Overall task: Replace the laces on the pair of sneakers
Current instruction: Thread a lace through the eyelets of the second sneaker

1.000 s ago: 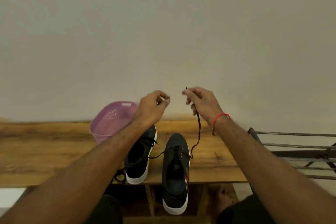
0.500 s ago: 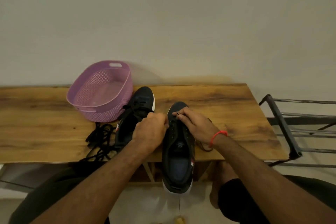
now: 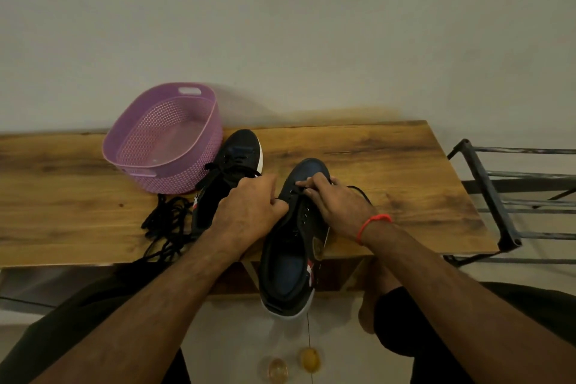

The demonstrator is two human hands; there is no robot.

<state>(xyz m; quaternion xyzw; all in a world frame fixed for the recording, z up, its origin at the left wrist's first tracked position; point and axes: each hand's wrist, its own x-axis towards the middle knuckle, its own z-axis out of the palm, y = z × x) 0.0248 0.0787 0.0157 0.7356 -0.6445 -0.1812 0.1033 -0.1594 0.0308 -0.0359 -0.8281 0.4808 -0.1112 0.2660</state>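
1 black sneaker [image 3: 293, 246], heel overhanging the wooden bench [image 3: 389, 165] edge; left hand [image 3: 249, 209] and right hand [image 3: 338, 206] each pinch its black lace [image 3: 361, 192] at the front eyelets. 2nd sneaker [image 3: 232, 171] laced, beside purple basket [image 3: 162, 137]; loose laces [image 3: 165, 224] left.

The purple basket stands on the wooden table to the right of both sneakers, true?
Not quite. In the head view the purple basket stands on the wooden table to the left of both sneakers, touching the farther one.
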